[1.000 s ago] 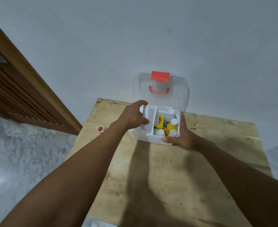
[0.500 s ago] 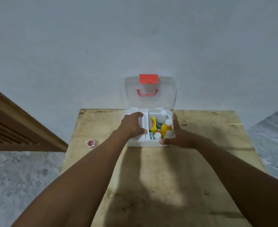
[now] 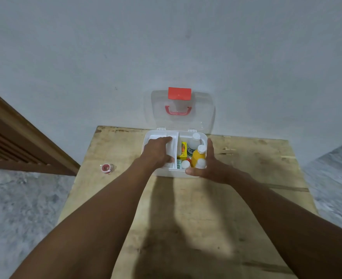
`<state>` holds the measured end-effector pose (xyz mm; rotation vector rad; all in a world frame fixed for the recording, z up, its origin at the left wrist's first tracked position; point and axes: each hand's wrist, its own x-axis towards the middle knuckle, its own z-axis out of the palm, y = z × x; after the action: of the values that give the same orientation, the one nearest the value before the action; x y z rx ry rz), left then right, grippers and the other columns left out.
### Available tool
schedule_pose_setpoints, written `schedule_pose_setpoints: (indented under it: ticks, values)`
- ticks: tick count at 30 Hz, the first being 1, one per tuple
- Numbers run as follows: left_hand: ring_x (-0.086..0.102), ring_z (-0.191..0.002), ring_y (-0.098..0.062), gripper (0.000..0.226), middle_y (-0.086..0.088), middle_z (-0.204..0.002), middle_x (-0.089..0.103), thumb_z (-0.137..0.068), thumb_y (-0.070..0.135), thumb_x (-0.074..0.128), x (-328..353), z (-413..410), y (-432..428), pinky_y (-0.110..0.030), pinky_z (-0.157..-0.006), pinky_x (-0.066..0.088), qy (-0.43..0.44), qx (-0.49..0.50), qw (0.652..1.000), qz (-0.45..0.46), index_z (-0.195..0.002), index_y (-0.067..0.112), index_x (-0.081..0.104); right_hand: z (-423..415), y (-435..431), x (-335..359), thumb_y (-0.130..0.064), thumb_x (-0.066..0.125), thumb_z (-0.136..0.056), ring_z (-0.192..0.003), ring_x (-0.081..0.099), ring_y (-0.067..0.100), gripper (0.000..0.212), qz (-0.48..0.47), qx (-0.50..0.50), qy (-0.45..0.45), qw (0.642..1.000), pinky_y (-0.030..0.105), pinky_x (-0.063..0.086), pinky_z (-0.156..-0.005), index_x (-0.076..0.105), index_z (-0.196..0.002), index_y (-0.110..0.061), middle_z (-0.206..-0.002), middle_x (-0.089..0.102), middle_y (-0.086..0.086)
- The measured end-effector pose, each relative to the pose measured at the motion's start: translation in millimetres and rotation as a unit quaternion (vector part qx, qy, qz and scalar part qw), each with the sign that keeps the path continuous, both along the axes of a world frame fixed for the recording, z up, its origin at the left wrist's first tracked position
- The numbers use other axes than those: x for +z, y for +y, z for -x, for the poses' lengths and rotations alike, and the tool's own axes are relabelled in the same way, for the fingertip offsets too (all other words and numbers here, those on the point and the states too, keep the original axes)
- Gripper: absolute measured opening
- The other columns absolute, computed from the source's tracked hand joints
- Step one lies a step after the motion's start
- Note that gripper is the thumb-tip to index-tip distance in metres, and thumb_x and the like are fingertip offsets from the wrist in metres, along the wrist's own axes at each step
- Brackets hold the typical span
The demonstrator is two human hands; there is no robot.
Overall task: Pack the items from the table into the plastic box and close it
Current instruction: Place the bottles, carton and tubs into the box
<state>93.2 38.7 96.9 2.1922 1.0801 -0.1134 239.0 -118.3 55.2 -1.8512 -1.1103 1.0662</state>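
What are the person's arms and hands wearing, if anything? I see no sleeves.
Nothing shows on them. Both forearms are bare up to the frame edge, with no sleeves. The left hand and right hand have no gloves; no watch, bracelet or ring is visible.

A pale grey wall [image 3: 166,47] filled the upper half of the view, plain but for a few faint marks. At the left edge a brown wooden frame [image 3: 31,135] with horizontal slats ran down at a slant toward the floor. The floor [image 3: 21,208] was mottled grey, like stone or concrete, and showed on both sides, left and right. The counter [image 3: 256,198] was a wooden board, light tan, scuffed and stained, with dark streaks along the grain and a rough far edge against the wall. A broad shadow lay across the middle of the board.
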Motion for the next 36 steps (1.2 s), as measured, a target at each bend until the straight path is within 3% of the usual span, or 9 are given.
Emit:
schedule_pose_setpoints:
  ticks: [2,4,11,17,20,24,28,33,36]
  values:
    - [0.058,-0.119,-0.026,0.082,-0.01,-0.13,0.063,-0.077,0.021,0.081,-1.9,0.5,-1.7,-0.035,-0.102,0.046,-0.004,0.012,1.0,0.006,-0.149,0.026,0.041,2.1,-2.2,0.7,-0.027,0.089,-0.07,-0.136,0.044,0.01,0.128,-0.01,-0.023,-0.011,1.0,0.04,0.042,-0.111,-0.011,-0.151,-0.026,-0.15,0.031,-0.006]
    - [0.06,-0.115,-0.028,0.082,-0.012,-0.124,0.066,-0.076,0.021,0.082,-3.8,1.6,-3.4,-0.037,-0.101,0.047,-0.013,0.029,0.999,0.01,-0.148,0.028,0.042,1.0,-6.6,-5.7,-0.043,0.093,-0.061,-0.138,0.043,0.018,0.135,-0.026,-0.038,-0.002,0.999,0.05,0.043,-0.109,-0.005,-0.153,-0.032,-0.154,0.03,-0.003]
    - [0.064,-0.101,-0.028,0.074,-0.011,-0.105,0.07,-0.072,0.021,0.085,-5.3,3.9,-10.9,-0.036,-0.09,0.052,-0.045,0.069,0.996,-0.019,-0.138,0.025,0.053,2.1,-8.9,-10.9,-0.037,0.093,-0.062,-0.129,0.054,0.013,0.123,-0.051,-0.07,-0.005,0.996,0.049,0.049,-0.105,0.009,-0.152,-0.031,-0.144,0.045,-0.009]
    - [0.065,-0.103,-0.03,0.071,-0.011,-0.112,0.07,-0.078,0.022,0.081,-8.9,2.5,-10.6,-0.037,-0.094,0.051,-0.036,0.07,0.997,-0.01,-0.142,0.026,0.051,2.8,-7.3,-12.8,-0.039,0.091,-0.064,-0.132,0.046,0.004,0.117,-0.055,-0.071,-0.001,0.996,0.046,0.043,-0.111,0.011,-0.15,-0.038,-0.141,0.039,-0.022]
    - [0.063,-0.101,-0.024,0.07,-0.003,-0.095,0.068,-0.084,0.032,0.076,-5.0,8.6,-15.2,-0.032,-0.091,0.049,-0.055,0.068,0.996,-0.031,-0.146,0.027,0.046,3.2,-6.1,-11.6,-0.056,0.089,-0.058,-0.141,0.035,0.01,0.127,-0.058,-0.083,-0.012,0.995,0.047,0.038,-0.115,0.006,-0.152,-0.038,-0.15,0.025,-0.014]
    - [0.062,-0.095,-0.022,0.057,-0.005,-0.106,0.066,-0.087,0.038,0.071,-0.4,39.5,-25.0,-0.035,-0.088,0.049,-0.114,0.11,0.981,-0.11,-0.139,0.024,0.054,0.2,-5.9,-14.2,-0.055,0.089,-0.059,-0.136,0.042,0.014,0.118,-0.06,-0.075,-0.024,0.995,0.051,0.044,-0.109,0.013,-0.149,-0.039,-0.145,0.033,-0.011]
    - [0.061,-0.076,-0.012,0.042,-0.003,-0.106,0.063,-0.089,0.031,0.068,-7.6,96.6,-32.0,-0.024,-0.077,0.044,-0.126,0.183,0.961,-0.168,-0.129,0.02,0.061,-6.4,-5.2,-22.9,-0.064,0.088,-0.053,-0.132,0.047,0.028,0.125,-0.047,-0.07,-0.037,0.996,0.066,0.05,-0.092,0.008,-0.148,-0.048,-0.148,0.034,-0.006]
    - [0.064,-0.097,-0.022,0.039,-0.008,-0.118,0.06,-0.089,0.021,0.068,-30.4,167.5,-44.9,-0.031,-0.086,0.047,-0.104,0.267,0.939,-0.192,-0.127,0.014,0.061,-7.4,-4.7,-25.2,-0.069,0.087,-0.049,-0.13,0.047,0.039,0.121,-0.022,-0.064,-0.069,0.995,0.067,0.048,-0.093,-0.001,-0.131,-0.072,-0.151,0.03,-0.005]
    - [0.056,-0.115,-0.026,0.047,-0.013,-0.132,0.053,-0.092,0.018,0.064,-53.3,194.2,-46.4,-0.033,-0.095,0.043,-0.087,0.271,0.938,-0.2,-0.136,0.007,0.053,6.1,-5.0,-8.7,-0.038,0.089,-0.068,-0.12,0.054,0.035,0.105,-0.038,-0.069,-0.046,0.996,0.052,0.057,-0.085,0.007,-0.123,-0.072,-0.136,0.036,-0.012]
